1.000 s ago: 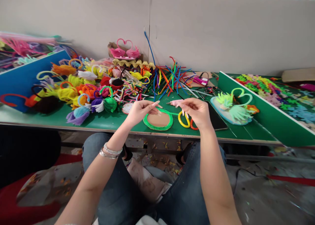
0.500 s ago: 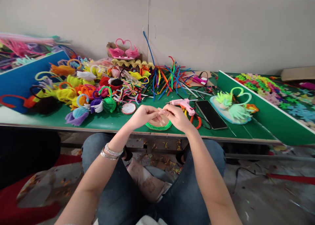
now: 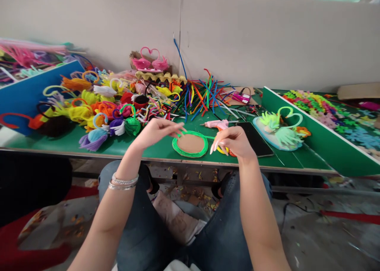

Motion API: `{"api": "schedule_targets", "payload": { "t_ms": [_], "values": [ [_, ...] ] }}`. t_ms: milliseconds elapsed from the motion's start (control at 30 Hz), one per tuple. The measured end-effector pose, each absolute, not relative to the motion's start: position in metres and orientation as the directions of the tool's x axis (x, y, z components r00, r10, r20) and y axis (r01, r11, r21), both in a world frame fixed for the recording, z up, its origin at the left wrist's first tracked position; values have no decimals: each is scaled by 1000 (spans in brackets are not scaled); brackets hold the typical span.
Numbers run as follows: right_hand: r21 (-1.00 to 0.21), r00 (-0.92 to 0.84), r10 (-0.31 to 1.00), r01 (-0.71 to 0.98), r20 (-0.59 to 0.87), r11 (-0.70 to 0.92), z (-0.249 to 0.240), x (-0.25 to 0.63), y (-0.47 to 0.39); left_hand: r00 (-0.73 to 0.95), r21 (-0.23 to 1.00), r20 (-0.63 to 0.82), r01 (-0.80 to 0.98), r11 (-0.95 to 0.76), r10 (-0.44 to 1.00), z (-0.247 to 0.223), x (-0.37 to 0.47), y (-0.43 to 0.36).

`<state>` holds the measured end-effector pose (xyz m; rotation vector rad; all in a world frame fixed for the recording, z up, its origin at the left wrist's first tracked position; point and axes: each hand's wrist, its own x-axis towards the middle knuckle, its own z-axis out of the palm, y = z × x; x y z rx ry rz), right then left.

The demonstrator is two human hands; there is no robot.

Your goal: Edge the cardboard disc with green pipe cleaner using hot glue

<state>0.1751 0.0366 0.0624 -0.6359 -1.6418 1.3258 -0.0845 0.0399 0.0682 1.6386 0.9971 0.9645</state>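
Observation:
An oval cardboard base (image 3: pixel 190 143) lies at the table's front edge, with bright green pipe cleaner (image 3: pixel 192 154) running round its rim. One green end sticks out to the right, toward my right hand. Over the base's left edge hovers my left hand (image 3: pixel 160 133), fingers stretched and apart, holding nothing I can see. My right hand (image 3: pixel 234 141) is right of the base, above scissors (image 3: pixel 222 150) with orange and yellow handles that it partly hides. Its fingers hang loosely apart. Just behind it lies a pink glue gun (image 3: pixel 216 124).
A black phone (image 3: pixel 257 140) and a finished pair of green swans (image 3: pixel 286 130) are on the right, before a green divider (image 3: pixel 314 132). Colourful pipe-cleaner swans (image 3: pixel 95 138) crowd the left. Loose pipe cleaners (image 3: pixel 204 95) lie at the back, near pink swans (image 3: pixel 150 61).
My hands were together over the base; they have moved apart, left hand to the left and right hand to the right. The base and its green rim are now uncovered.

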Motion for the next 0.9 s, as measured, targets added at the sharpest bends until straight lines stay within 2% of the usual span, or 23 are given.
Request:
{"api": "schedule_targets", "payload": {
  "t_ms": [67,100,133,167,233,333,467,500,600,700,800,900],
  "values": [
    [-943,-408,851,-167,332,288,63,180,38,34,951,263,159,-265,964,63,-97,52],
    [-942,-393,856,-175,335,288,64,182,39,-136,935,336,165,-313,932,59,-101,58],
    [-941,-389,858,-175,336,290,64,182,39,-252,916,391,196,-349,885,56,-104,62],
    [-943,-397,855,-164,333,291,64,182,39,-290,902,423,230,-366,859,53,-106,66],
    [-947,-428,845,-136,320,290,65,180,38,-240,878,458,271,-394,856,51,-102,66],
    [-965,-480,838,-90,259,246,68,173,36,85,861,412,289,-419,907,54,-87,55],
    [-985,-510,843,-52,168,165,70,166,34,468,815,410,197,-545,783,59,-61,35],
    [-987,-517,842,-45,155,154,69,165,34,507,804,427,165,-571,748,58,-55,32],
    [-992,-515,850,-1,107,125,60,164,38,507,747,484,186,-639,714,51,-40,28],
    [-996,-462,883,4,77,89,48,162,43,399,655,579,291,-697,711,38,-31,29],
    [-1000,-508,861,-12,18,15,43,157,44,279,492,722,437,-753,634,27,-31,33],
    [-1000,-578,816,-27,3,-16,47,152,41,318,281,812,523,-805,490,26,-39,36]
  ]
}}
